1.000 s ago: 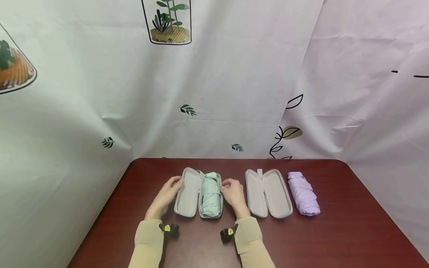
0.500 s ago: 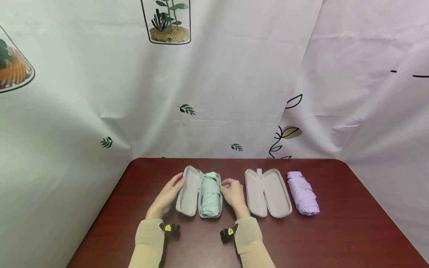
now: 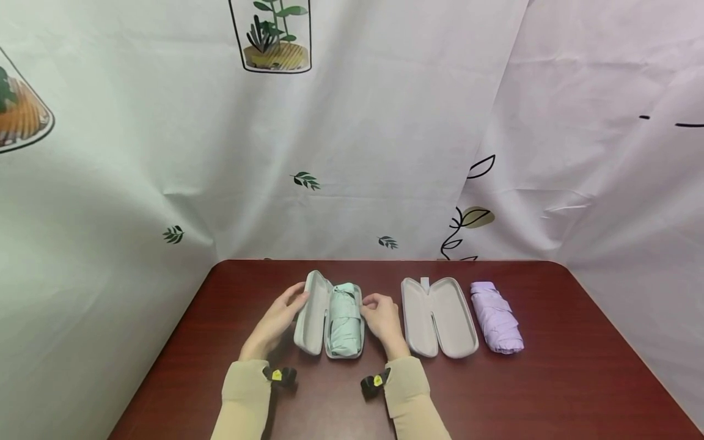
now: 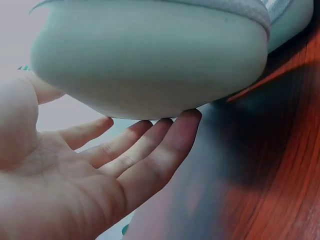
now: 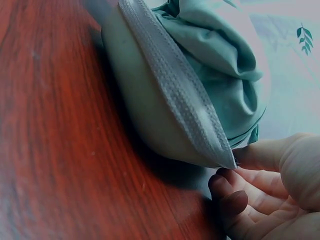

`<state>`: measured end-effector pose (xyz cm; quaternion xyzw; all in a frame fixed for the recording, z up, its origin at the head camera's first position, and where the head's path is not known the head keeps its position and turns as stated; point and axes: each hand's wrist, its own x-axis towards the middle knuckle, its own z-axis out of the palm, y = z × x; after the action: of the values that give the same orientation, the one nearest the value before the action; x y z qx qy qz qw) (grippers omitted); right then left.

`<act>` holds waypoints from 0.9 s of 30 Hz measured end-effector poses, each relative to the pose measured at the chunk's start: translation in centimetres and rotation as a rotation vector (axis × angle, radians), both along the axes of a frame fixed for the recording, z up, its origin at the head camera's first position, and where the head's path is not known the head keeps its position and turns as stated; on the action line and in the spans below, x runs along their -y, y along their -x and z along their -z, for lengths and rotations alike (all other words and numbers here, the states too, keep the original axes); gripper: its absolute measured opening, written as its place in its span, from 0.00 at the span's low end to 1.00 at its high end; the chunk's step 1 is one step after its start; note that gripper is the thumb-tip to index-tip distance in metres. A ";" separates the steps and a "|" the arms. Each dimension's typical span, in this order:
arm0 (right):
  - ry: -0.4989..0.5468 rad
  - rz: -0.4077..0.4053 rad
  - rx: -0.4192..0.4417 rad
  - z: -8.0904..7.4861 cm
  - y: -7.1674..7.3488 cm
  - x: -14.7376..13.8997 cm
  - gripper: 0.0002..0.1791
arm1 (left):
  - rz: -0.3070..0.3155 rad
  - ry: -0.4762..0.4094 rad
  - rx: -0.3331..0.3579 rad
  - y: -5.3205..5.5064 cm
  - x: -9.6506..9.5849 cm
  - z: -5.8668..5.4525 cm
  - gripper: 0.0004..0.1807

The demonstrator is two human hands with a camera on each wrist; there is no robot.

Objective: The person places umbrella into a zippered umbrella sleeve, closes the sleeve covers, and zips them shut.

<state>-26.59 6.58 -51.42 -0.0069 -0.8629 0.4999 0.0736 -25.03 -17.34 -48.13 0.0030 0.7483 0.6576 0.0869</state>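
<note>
A mint-green folded umbrella lies in the right half of a pale hard zip case, whose left half is tilted up. My left hand is at the outer side of that raised half; in the left wrist view its extended fingers touch the shell from below. At the case's right edge, my right hand pinches the zippered rim between thumb and fingers, beside the umbrella. The right half rests on the table.
A second pale case lies spread wide to the right, with a tab at its far end. Beyond it is a lavender folded umbrella. All rest on a dark red table against a printed curtain.
The left half of the case has tilted further up and toward the umbrella, with my left hand moving slightly right and up along with it. My right hand stays at the rim.
</note>
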 end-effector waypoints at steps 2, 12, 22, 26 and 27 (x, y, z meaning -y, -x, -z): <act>0.002 -0.001 0.001 0.0 0.0 0.0 0.04 | 0.005 -0.005 -0.011 0.0 -0.1 -0.1 0.30; 0.004 -0.002 0.011 0.0 -0.1 0.0 0.05 | 0.057 -0.014 -0.036 -0.2 -0.9 -0.3 0.30; -0.007 0.005 0.019 0.1 0.0 0.1 0.05 | 0.085 -0.005 -0.034 -0.5 -2.2 -0.4 0.32; -0.010 0.012 0.024 0.1 0.0 0.1 0.05 | 0.088 0.010 -0.048 -0.7 -2.7 -0.5 0.32; -0.009 0.013 0.022 0.1 0.0 0.1 0.05 | 0.090 0.005 -0.048 -0.7 -2.8 -0.6 0.32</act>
<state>-26.60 6.52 -51.48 -0.0176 -0.8660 0.4953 0.0673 -24.33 -14.59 -47.58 0.0525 0.7511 0.6507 0.0984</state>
